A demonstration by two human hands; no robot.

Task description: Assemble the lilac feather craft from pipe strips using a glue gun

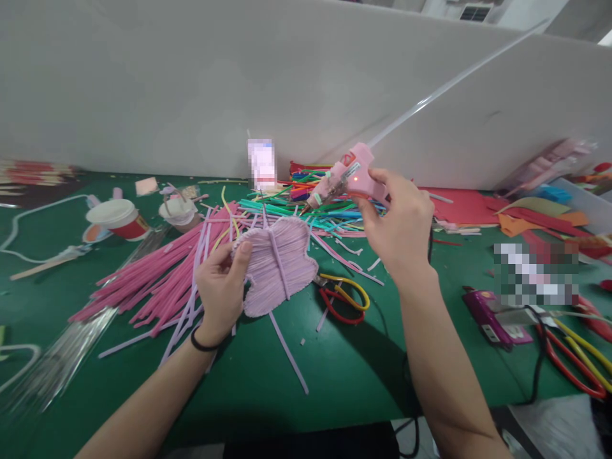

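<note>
My left hand (220, 284) grips a flat lilac piece made of paper straws (280, 264), butterfly-like in outline, with one long lilac straw glued across it and hanging below. My right hand (399, 220) is closed round a pink glue gun (351, 177), held above the table with its nozzle pointing left and down towards the top edge of the lilac piece. A small red light glows on the gun. A black band sits on my left wrist.
Pink straws (153, 280) and multicoloured straws (306, 204) lie heaped on the green mat (335, 376). Red-and-yellow scissors (344, 299) lie beside the lilac piece. Paper cups (117, 218) stand at the left; a purple tool (495, 315), more scissors (578, 363) and coloured sheets (535, 220) at the right. A white wall runs behind.
</note>
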